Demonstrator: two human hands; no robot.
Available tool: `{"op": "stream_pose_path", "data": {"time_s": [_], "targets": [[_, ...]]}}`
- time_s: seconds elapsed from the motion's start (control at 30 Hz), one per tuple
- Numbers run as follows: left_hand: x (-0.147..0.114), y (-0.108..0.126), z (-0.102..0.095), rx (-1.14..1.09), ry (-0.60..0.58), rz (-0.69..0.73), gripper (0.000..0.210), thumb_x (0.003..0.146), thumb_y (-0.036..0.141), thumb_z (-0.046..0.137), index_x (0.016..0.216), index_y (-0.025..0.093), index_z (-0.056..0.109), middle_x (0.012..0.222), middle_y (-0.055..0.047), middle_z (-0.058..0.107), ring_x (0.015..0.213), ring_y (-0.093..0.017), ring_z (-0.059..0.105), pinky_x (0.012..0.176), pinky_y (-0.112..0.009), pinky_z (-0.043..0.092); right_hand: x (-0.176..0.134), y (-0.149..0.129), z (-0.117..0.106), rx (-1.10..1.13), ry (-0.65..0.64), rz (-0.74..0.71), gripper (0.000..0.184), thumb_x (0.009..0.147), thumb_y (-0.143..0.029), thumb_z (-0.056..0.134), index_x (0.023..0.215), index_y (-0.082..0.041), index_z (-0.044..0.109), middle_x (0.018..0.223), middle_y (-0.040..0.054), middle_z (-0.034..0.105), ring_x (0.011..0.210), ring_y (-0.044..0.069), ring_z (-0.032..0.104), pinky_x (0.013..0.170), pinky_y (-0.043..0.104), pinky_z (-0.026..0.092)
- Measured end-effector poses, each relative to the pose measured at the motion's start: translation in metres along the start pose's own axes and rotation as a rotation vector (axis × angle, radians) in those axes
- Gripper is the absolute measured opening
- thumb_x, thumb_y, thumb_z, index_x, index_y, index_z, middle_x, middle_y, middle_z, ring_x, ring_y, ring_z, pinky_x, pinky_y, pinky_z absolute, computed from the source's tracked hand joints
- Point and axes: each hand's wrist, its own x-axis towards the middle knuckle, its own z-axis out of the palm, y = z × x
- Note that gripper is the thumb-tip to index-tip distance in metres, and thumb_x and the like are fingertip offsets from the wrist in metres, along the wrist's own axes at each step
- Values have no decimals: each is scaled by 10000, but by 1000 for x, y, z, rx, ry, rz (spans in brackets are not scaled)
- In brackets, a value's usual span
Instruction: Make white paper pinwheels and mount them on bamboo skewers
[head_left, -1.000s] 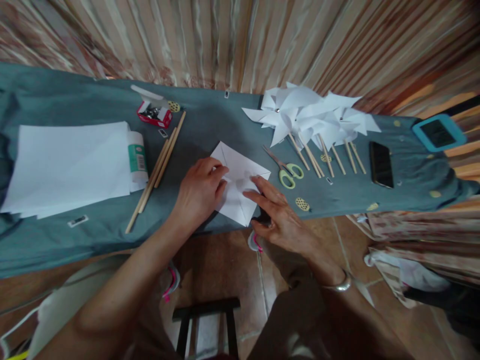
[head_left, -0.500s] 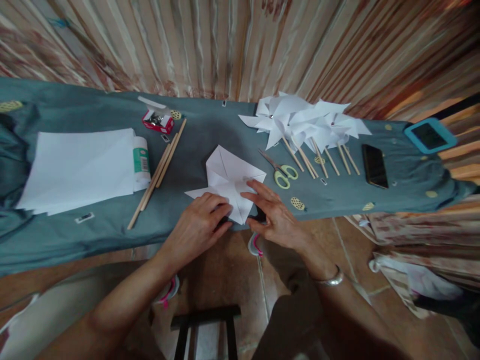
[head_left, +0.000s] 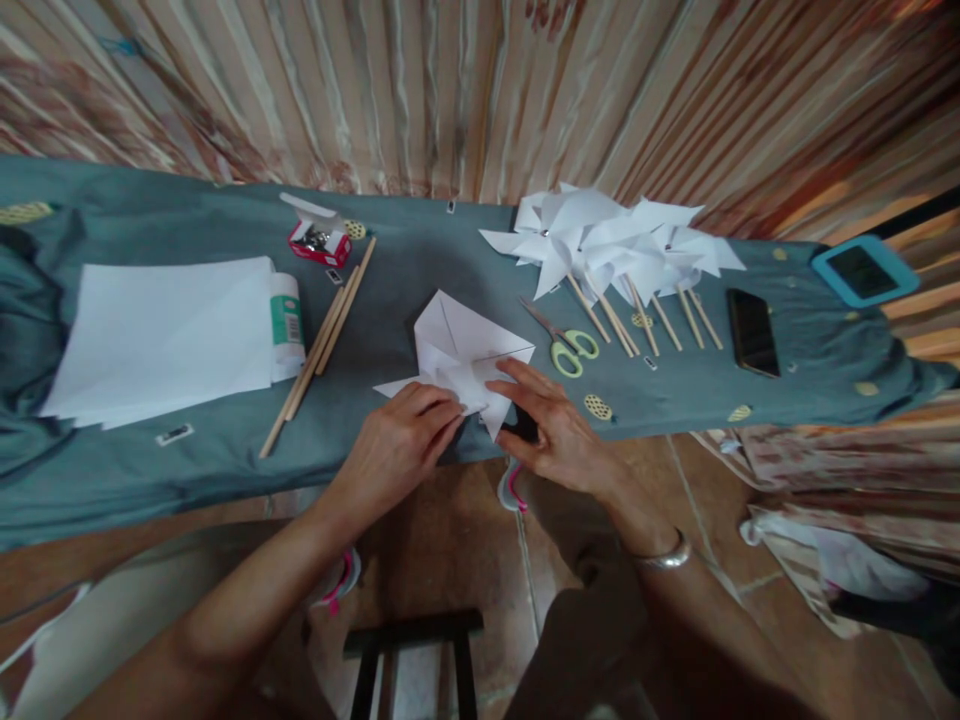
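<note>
In the head view a white paper sheet (head_left: 472,335), creased and cut into flaps, lies near the table's front edge. My left hand (head_left: 405,430) pinches a near flap of it between thumb and fingers, bending it up toward the middle. My right hand (head_left: 551,425) has its fingers apart; the fingertips rest on the paper's right part and the thumb is close to its near corner. Green-handled scissors (head_left: 571,350) lie right of the sheet. Behind them several white paper pinwheels (head_left: 607,235) on wooden sticks (head_left: 660,322) are heaped together.
To the left lie loose wooden sticks (head_left: 319,345), a glue bottle (head_left: 286,325) and a stack of white paper (head_left: 165,330). An open red box (head_left: 320,240) of small metal pieces stands behind. A phone (head_left: 751,332) and a blue-framed device (head_left: 864,271) are at the right.
The near flap under my left hand has been lifted and curled inward toward the sheet's middle. My right hand stays on the paper's right side, and the view has shifted slightly.
</note>
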Motion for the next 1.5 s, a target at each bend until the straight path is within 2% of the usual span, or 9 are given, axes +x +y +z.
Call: {"op": "stream_pose_path", "data": {"time_s": [0.13, 0.27, 0.53, 0.7, 0.9, 1.13, 1.33, 1.5], "targets": [[6, -4, -3, -20, -19, -94, 221, 946, 223, 480, 944, 143, 685, 944, -74, 709, 833, -174, 679, 759, -300, 554, 3, -8, 1, 40, 80, -17, 450, 815, -289, 665, 1250, -206, 588, 1426, 138, 518, 1359, 293, 444, 1109, 532, 380], [13, -7, -3, -33, -39, -152, 217, 936, 233, 492, 893, 161, 692, 909, -53, 710, 776, -160, 680, 706, -267, 531, 6, -18, 4, 111, 158, -18, 399, 875, -261, 605, 1272, -249, 573, 1345, 99, 597, 1285, 248, 525, 1085, 491, 415], [21, -12, -2, -46, -94, -218, 218, 927, 224, 501, 857, 156, 696, 841, -49, 712, 753, -173, 677, 666, -259, 489, 8, -24, 13, 60, 131, -47, 304, 925, -260, 549, 1208, -180, 626, 1274, 131, 638, 1198, 241, 579, 1020, 460, 453], [23, -13, -2, -42, -80, -257, 176, 911, 230, 530, 886, 163, 690, 825, -44, 720, 728, -170, 677, 656, -254, 484, 10, -26, 18, 66, 129, -47, 313, 927, -244, 534, 1227, -196, 611, 1256, 110, 647, 1192, 234, 579, 1024, 463, 448], [21, -12, -3, -135, -20, -315, 143, 877, 225, 571, 971, 191, 673, 867, -28, 735, 755, -163, 689, 692, -255, 507, 10, -28, 20, 190, 166, 3, 292, 913, -256, 553, 1191, -206, 629, 1227, 102, 664, 1176, 227, 592, 1041, 467, 443], [18, -10, -2, -264, -19, -311, 195, 891, 252, 542, 1018, 204, 682, 924, -27, 744, 808, -167, 701, 728, -266, 533, 25, -22, 21, 577, 259, 223, 318, 868, -305, 605, 1179, -240, 635, 1040, 50, 736, 941, 176, 691, 876, 352, 554], [17, -9, -1, -253, -41, -306, 171, 884, 239, 556, 993, 221, 686, 919, -9, 745, 812, -158, 697, 737, -250, 522, 41, -19, 29, 609, 334, 307, 273, 786, -260, 654, 1052, -211, 685, 829, 9, 738, 783, 152, 688, 780, 304, 556], [18, -9, -1, -233, -65, -317, 143, 868, 223, 568, 943, 204, 688, 876, -18, 741, 774, -164, 693, 719, -261, 518, 47, -23, 28, 584, 351, 309, 272, 758, -203, 621, 1024, -209, 677, 808, -6, 726, 760, 136, 678, 785, 297, 544]]}}
